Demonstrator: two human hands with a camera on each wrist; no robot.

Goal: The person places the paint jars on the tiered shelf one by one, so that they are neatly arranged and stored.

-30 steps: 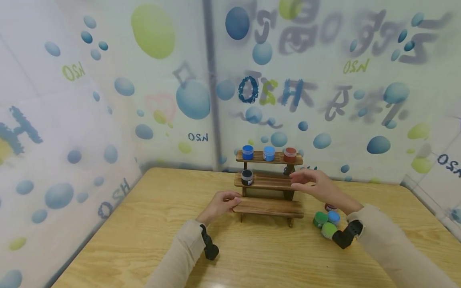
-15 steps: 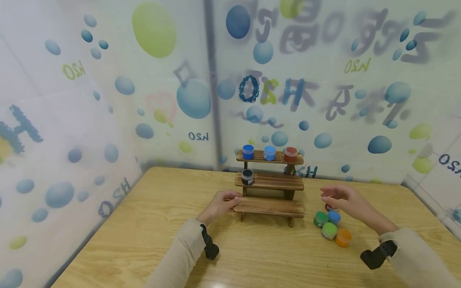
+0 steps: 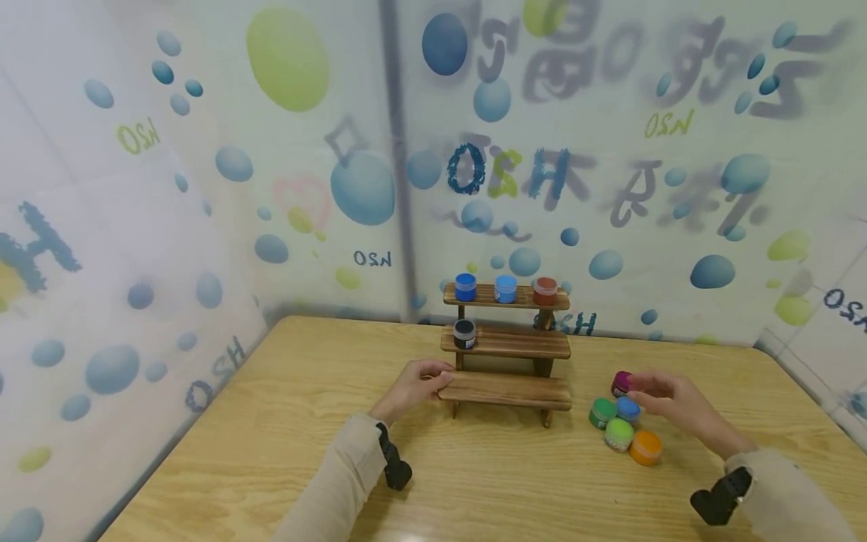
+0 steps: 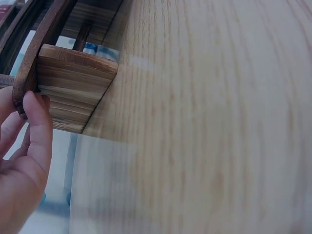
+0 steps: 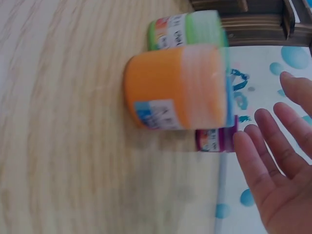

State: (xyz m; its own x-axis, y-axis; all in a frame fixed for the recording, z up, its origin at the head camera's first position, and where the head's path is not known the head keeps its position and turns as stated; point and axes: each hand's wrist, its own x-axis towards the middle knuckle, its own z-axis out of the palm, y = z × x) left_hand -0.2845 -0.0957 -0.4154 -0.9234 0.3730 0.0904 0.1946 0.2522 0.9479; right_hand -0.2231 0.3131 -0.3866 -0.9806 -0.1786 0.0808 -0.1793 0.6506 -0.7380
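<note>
My left hand (image 3: 415, 388) grips the left end of the lowest step of a three-tier wooden display stand (image 3: 504, 390); in the left wrist view, thumb and fingers pinch the board's edge. On the top step sit a dark blue paint jar (image 3: 465, 287), a light blue jar (image 3: 505, 289) and a red-brown jar (image 3: 545, 291). A black jar (image 3: 464, 334) stands at the left of the middle step. My right hand (image 3: 667, 403), fingers parted and holding nothing, is beside a purple jar (image 3: 621, 384). In the right wrist view an orange jar (image 5: 161, 87) is closest to the camera.
Near the purple jar, right of the stand, are a green jar (image 3: 602, 413), a blue jar (image 3: 628, 409) and a light green jar (image 3: 619, 434). The wooden table (image 3: 433, 482) ends at a printed curtain (image 3: 325, 188) behind the stand.
My right hand has moved from the middle step's right end, right and down to the purple jar, uncovering the orange jar. My left hand keeps its grip on the stand.
</note>
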